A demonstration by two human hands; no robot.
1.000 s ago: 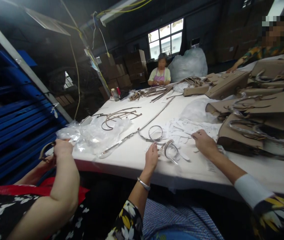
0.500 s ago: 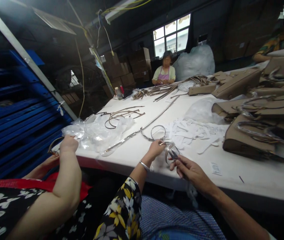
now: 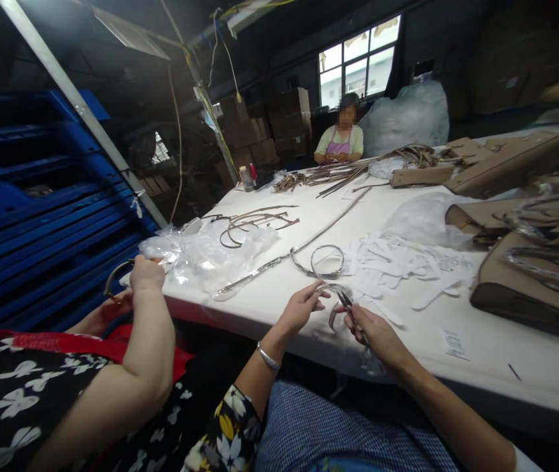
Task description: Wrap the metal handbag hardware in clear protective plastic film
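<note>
My left hand [image 3: 301, 308] is at the table's front edge, a silver bangle on its wrist. Its fingertips pinch one end of a thin strap [image 3: 332, 318], which looks partly wrapped in clear film and bends in a loop between my hands. My right hand [image 3: 375, 333] grips small dark scissors [image 3: 344, 299], their pointed blades angled up and left against the strap. Fingers hide the scissors' handles. Just beyond my hands, a coiled strap [image 3: 327, 262] rests on the table. White paper strips [image 3: 392, 269] lie to its right.
A co-worker's arm [image 3: 149, 314] is close on the left, beside crumpled clear plastic [image 3: 210, 255]. Taupe handbags [image 3: 520, 282] crowd the right side of the white table [image 3: 269, 295]. Loose straps [image 3: 260, 219] lie farther back. Another person [image 3: 341, 141] sits across the table.
The view has swung a little to the left. My left fingers have spread somewhat and drawn away from the scissors. The strap's loop between my hands has opened out.
</note>
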